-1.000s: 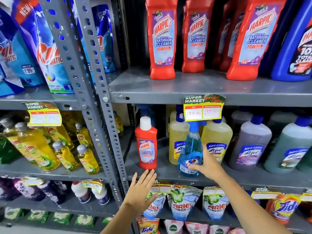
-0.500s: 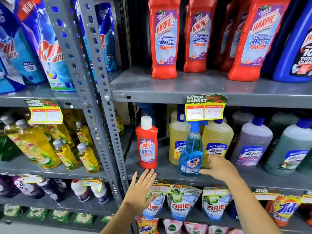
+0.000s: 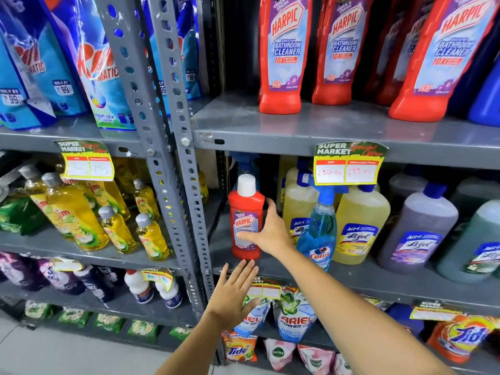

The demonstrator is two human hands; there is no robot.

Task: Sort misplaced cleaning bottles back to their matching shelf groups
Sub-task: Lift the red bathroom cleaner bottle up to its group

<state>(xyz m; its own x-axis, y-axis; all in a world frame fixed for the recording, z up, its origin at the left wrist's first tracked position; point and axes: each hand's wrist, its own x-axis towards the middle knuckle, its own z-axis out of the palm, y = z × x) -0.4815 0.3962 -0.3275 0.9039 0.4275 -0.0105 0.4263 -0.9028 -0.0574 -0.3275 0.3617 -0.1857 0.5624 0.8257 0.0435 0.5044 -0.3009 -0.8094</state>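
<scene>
The small red Harpic bottle [image 3: 246, 217] stands mid-frame on the middle shelf [image 3: 378, 282], near its front edge, just right of the grey upright post [image 3: 186, 212]. The right hand [image 3: 270, 234] wraps its right side, fingers spread and hiding part of the label; whether it grips firmly is unclear. The left hand [image 3: 235, 296] hovers open below. Large Harpic bottles [image 3: 284, 55] above are cut off at the top edge.

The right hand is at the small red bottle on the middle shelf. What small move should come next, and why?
Probably close the right hand around the small red bottle for a firm grip. The fingers are spread against its side and not yet wrapped around it. The bottle stands alone beside yellow bottles, while the matching big red bottles stand on the shelf above. The left hand hovers open below.
</scene>
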